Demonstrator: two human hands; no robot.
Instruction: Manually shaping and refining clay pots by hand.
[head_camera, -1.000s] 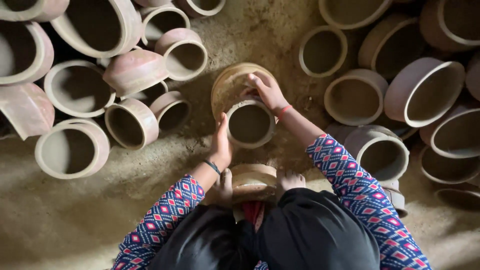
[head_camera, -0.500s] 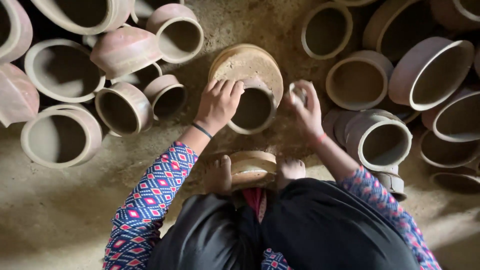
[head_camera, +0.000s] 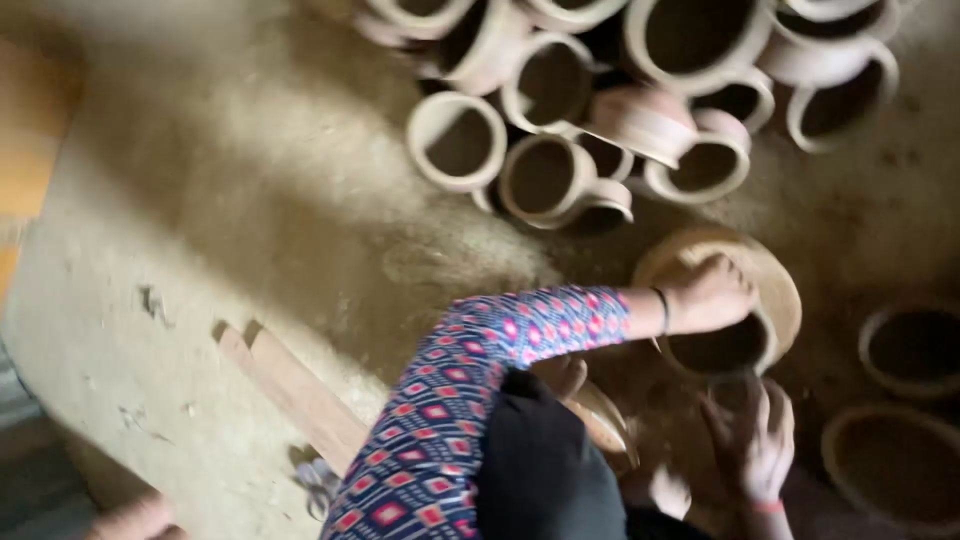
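Clay pot (head_camera: 722, 345), round and matte: left hand (head_camera: 706, 295) curled over its rim, right hand (head_camera: 752, 440) spread below.

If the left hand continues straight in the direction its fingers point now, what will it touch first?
The left hand rests on the rim of the clay pot, fingers pointing right. Straight on it would probably meet the flat round disc behind the pot first, though depth is unclear.
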